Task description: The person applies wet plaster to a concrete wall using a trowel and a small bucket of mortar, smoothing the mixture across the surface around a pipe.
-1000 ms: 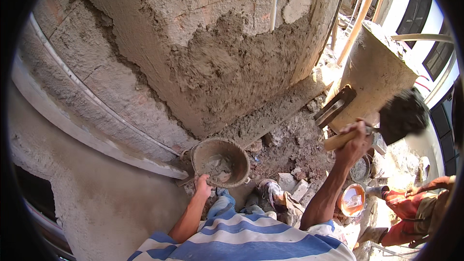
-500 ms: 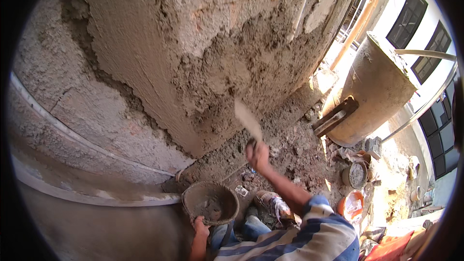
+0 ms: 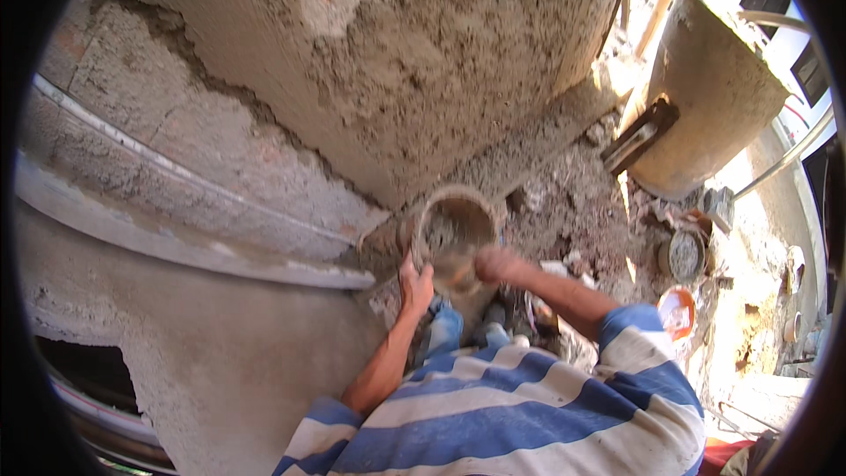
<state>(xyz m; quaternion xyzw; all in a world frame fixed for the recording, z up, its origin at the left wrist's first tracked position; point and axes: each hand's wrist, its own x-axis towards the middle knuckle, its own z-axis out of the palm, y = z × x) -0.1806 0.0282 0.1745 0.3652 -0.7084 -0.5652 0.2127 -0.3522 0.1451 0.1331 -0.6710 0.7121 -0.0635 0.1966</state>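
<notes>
The left hand (image 3: pixel 414 289) grips the near rim of a round mortar pan (image 3: pixel 456 231), fingers closed over its edge. The pan sits low against the foot of the rough plastered wall (image 3: pixel 423 62) and holds grey wet mortar. The right hand (image 3: pixel 495 264) is at the pan's right rim, blurred; whether it is closed or grasps anything cannot be told. Further right, rubble-strewn ground (image 3: pixel 573 211) carries a small orange bowl (image 3: pixel 677 310) and a large cement-crusted drum (image 3: pixel 705 97) standing in sunlight.

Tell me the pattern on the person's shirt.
Blue and white horizontal stripes on the shirt, dusty in places; the head view shows it.
</notes>
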